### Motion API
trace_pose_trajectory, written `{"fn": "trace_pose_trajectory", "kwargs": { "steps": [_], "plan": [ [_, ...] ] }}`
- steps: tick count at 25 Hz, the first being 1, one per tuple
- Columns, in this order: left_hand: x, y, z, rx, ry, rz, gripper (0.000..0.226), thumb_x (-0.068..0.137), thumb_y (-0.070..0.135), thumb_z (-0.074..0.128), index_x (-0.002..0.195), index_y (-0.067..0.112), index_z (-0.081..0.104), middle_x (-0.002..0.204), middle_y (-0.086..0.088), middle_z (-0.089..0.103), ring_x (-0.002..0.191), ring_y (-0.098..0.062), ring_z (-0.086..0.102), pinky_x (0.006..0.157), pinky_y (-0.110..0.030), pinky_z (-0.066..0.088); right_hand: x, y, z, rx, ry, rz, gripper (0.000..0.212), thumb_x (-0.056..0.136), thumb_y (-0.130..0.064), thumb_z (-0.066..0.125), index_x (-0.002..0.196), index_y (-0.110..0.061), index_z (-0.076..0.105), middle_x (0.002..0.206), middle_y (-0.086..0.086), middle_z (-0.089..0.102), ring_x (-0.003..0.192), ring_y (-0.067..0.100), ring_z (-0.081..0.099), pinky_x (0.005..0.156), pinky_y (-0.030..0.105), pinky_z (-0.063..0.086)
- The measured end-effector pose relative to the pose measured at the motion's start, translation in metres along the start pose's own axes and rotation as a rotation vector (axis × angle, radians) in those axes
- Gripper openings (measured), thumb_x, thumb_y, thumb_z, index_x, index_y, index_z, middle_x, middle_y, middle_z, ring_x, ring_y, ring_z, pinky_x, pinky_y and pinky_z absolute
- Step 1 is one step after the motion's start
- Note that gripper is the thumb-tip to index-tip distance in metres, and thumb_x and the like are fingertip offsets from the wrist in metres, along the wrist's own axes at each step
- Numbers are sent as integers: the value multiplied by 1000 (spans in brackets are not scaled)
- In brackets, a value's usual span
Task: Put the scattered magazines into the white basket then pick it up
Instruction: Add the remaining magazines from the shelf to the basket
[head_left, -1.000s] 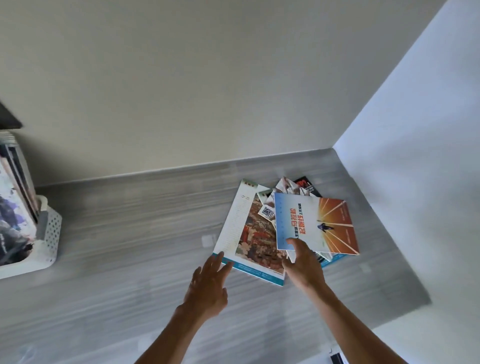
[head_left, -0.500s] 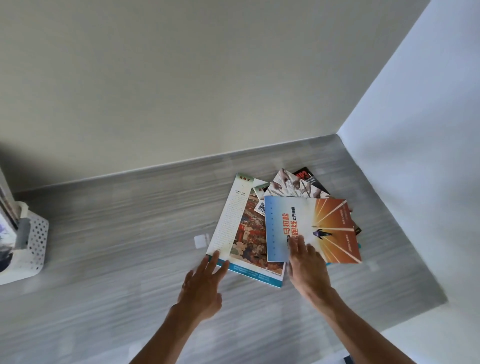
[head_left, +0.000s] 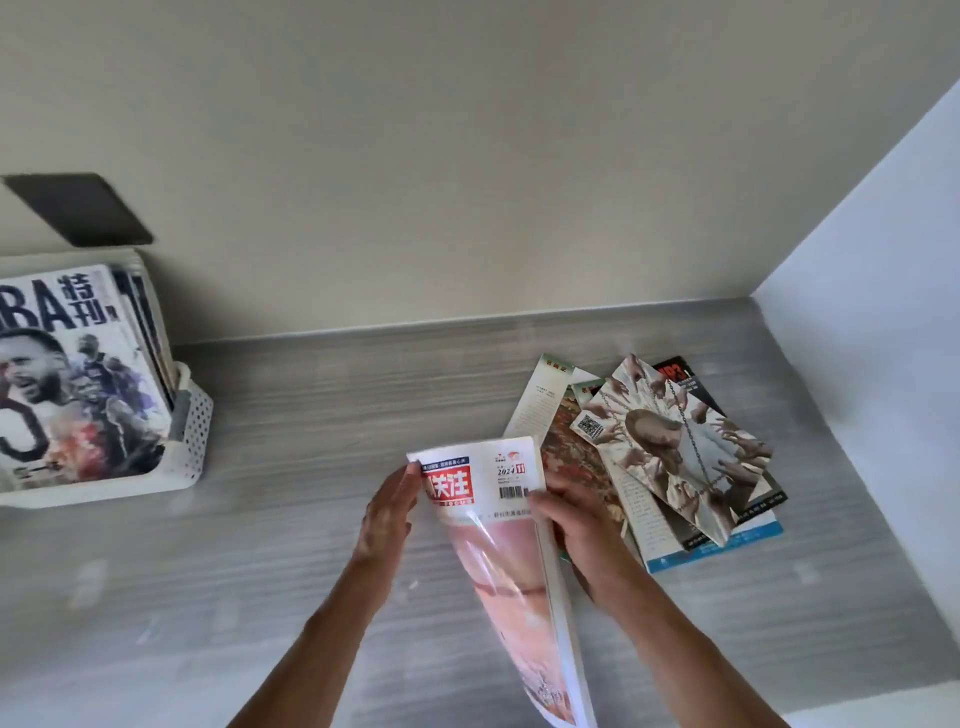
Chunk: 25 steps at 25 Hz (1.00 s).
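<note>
Since half a second ago the top magazine has left the pile: the one with the orange sunburst side is now lifted off the counter (head_left: 322, 415) and turned over, so I see a white cover with a red title block and a barcode. I hold this magazine (head_left: 498, 525) in the air at about 6 o'clock in the view. My right hand (head_left: 582, 530) grips its right edge, fingers curled round the spine side with the thumb on the cover near the barcode. My left hand (head_left: 387, 512) lies against its left edge with fingers nearly straight, touching rather than clasping. The cover bends and curls down toward me.

The remaining pile of magazines (head_left: 670, 457) lies on the counter at about 3 o'clock, just beside my right hand, fanned out, with a cover of many reaching hands on top.

The white basket (head_left: 189, 441) stands at about 9 o'clock near the back wall, well apart from the pile, and already holds upright magazines, the front one a basketball cover (head_left: 72, 384). A dark panel (head_left: 78, 208) sits on the wall above it.
</note>
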<state>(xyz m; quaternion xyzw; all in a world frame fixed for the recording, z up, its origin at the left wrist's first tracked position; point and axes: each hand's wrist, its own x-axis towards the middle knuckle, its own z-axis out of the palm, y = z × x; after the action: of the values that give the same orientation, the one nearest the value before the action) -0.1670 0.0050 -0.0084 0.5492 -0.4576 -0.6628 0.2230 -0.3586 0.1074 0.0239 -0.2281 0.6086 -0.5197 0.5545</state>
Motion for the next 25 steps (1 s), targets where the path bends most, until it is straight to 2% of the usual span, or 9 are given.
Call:
{"fn": "trace_pose_trajectory", "kwargs": {
  "steps": [2,4,7,10,12,14,17,21,25],
  "plan": [
    [-11,6,-36,-167,-229,-52,56,83,57,63,122,18,65,118,-11,71,106,-36,68,91,-48,52,12,-12,16,200,12,19,25,81,-14,66,98,-27,79,105,1,78,91,13,74,67,24,57],
    [-23,14,-64,-286,-267,-68,54,78,40,76,121,9,65,108,-22,73,92,-42,72,80,-49,59,23,-17,33,265,-29,28,27,85,-13,65,105,-26,77,112,2,76,97,17,73,73,31,58],
    [-31,24,-88,-237,-36,92,30,87,4,65,117,3,67,105,-18,74,91,-36,71,75,-41,59,31,-15,63,-25,-155,-6,46,78,-4,66,111,-36,71,118,-5,74,113,21,67,90,39,51],
    [-39,39,-117,-170,102,288,26,90,-10,57,110,2,67,94,-13,74,83,-32,64,70,-37,56,37,-20,95,-165,-187,-139,49,76,-7,60,108,-44,69,114,-13,74,109,12,68,82,21,54],
    [-45,43,-148,-182,162,392,24,87,-10,59,102,4,71,87,-4,77,78,-27,67,67,-34,57,39,-24,123,-184,-242,-240,41,84,-11,61,114,-39,66,116,-14,73,107,7,68,81,14,53],
    [-49,37,-176,-180,213,431,24,84,-7,63,97,9,74,88,1,78,79,-19,71,69,-29,59,42,-18,148,-203,-229,-288,33,90,-4,62,109,-31,69,110,-13,75,103,6,69,82,15,53],
    [-53,1,-202,-30,298,392,39,88,-8,62,96,28,76,95,8,78,88,-10,73,79,-25,57,41,12,176,-306,-219,-237,31,93,3,59,100,-25,67,100,-11,76,97,6,70,87,24,54],
    [-53,-44,-218,124,343,340,27,92,10,60,101,33,70,99,17,76,93,-4,71,81,-32,56,39,60,186,-590,-226,-151,21,97,-6,57,106,-24,64,107,-3,74,98,15,69,88,35,53],
    [-53,-37,-236,108,383,381,32,88,14,60,98,43,71,98,15,77,90,-7,73,75,-26,57,48,56,200,-728,-196,-160,18,96,-12,60,101,-28,64,95,-11,75,87,19,71,73,24,52]
  ]
}}
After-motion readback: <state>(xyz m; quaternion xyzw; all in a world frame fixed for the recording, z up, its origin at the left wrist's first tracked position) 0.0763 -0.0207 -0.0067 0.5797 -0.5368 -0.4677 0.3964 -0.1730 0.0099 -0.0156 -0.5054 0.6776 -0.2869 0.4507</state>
